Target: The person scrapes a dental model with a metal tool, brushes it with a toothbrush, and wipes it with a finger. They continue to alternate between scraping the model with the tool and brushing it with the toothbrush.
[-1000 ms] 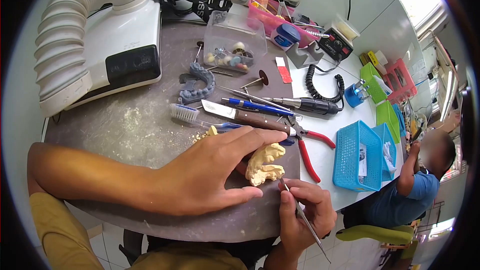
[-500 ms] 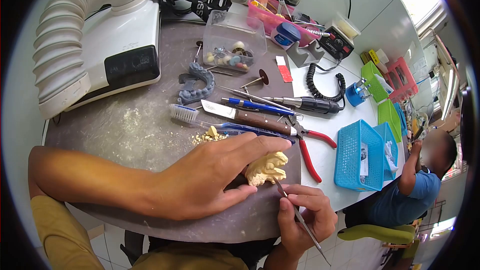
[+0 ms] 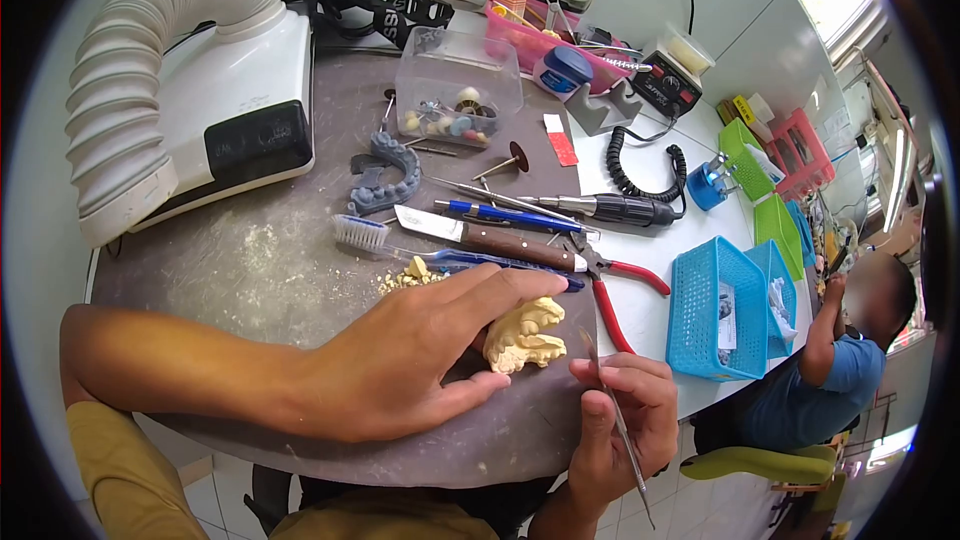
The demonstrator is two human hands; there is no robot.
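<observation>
A cream plaster dental model point(image 3: 524, 338), its teeth facing right, sits in the grasp of my left hand point(image 3: 400, 370). The thumb lies below it and the fingers reach over its top; my palm hides its left side. Just right of the model, my right hand point(image 3: 628, 420) pinches a thin metal dental carver point(image 3: 627, 440). The carver's upper tip is apart from the model. Cream plaster crumbs point(image 3: 412, 274) lie beyond my left hand, beside a blue toothbrush point(image 3: 362, 233). A wooden-handled knife point(image 3: 500, 241) and red-handled pliers point(image 3: 612, 310) lie behind the model.
A grey dental cast point(image 3: 385, 175), a blue pen point(image 3: 505, 214) and a black handpiece point(image 3: 630, 209) lie farther back. A white machine with a hose point(image 3: 120, 110) stands left. Blue baskets point(image 3: 700, 325) stand right. A seated person point(image 3: 830, 390) is at far right.
My right hand has drawn the carver rightward, off the model, and its tip now points more upward. My left hand still holds the model; the whole view has shifted slightly.
</observation>
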